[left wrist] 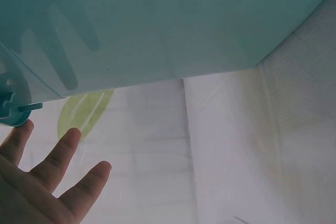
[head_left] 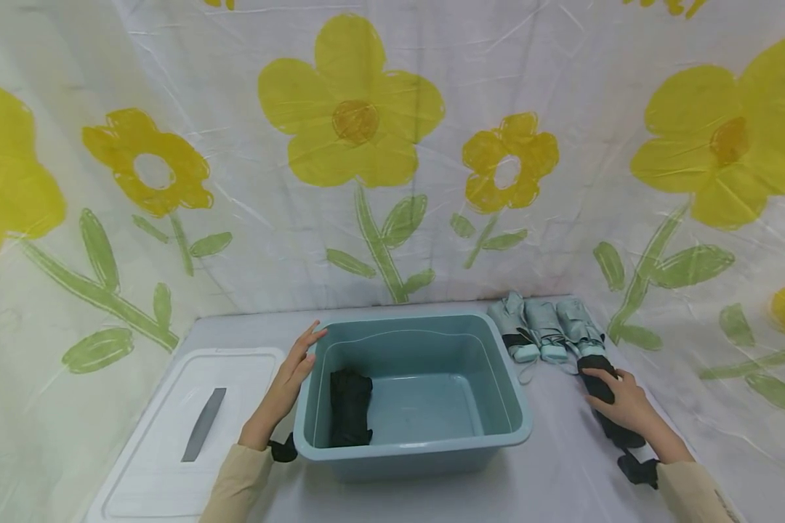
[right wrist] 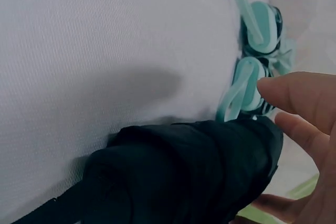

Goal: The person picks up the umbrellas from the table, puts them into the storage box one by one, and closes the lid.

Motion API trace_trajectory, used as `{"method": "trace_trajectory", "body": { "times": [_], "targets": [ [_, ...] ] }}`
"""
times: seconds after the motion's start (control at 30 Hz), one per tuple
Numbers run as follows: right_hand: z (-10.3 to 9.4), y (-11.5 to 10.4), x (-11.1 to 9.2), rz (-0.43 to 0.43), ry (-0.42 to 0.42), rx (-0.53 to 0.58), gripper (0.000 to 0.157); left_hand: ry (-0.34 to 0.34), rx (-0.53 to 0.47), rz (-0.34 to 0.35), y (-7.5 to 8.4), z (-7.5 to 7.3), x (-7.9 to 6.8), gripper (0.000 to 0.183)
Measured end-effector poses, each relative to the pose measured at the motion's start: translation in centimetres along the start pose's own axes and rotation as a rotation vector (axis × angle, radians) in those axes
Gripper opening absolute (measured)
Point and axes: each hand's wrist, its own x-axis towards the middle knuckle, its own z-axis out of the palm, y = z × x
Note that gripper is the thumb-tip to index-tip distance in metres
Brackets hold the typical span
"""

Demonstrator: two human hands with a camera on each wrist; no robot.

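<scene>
My right hand (head_left: 621, 401) lies over a black rolled-up folding umbrella (head_left: 613, 428) at the table's right side. From the right wrist, its thumb and fingers (right wrist: 302, 95) are spread loosely around the far end of that umbrella (right wrist: 184, 166), not curled tight. The left hand (head_left: 289, 378) has its fingers extended along the left rim of a teal plastic tub (head_left: 419, 452); a fingertip is right at the tub's edge in the left wrist view. Inside the tub, against its left wall, is another black rolled bundle (head_left: 350, 408).
Three pale teal folding umbrellas (head_left: 546, 323) lie side by side behind the right hand, wrist straps trailing toward the tub. A clear lid (head_left: 150, 436) with a grey handle rests left of the tub. A flower-printed curtain (head_left: 235, 145) hangs behind the table.
</scene>
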Motion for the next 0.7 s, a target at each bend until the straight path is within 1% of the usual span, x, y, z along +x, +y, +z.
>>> {"method": "trace_trajectory", "body": {
  "times": [0.2, 0.37, 0.57, 0.7],
  "targets": [
    [0.1, 0.5, 0.3, -0.005, -0.019, -0.022, 0.053, -0.005, 0.0, -0.002, -0.2, 0.0, 0.0, 0.043],
    [0.2, 0.7, 0.8, 0.002, -0.064, -0.053, 0.055, -0.003, -0.001, -0.001, -0.3, 0.1, 0.0, 0.043],
    [0.4, 0.8, 1.4, 0.054, -0.118, -0.098, 0.059, 0.001, -0.004, -0.003, -0.3, 0.1, -0.1, 0.043],
    [0.5, 0.8, 1.7, 0.083, -0.144, -0.107, 0.062, -0.003, -0.005, -0.004, -0.3, 0.0, -0.1, 0.043]
  ]
}}
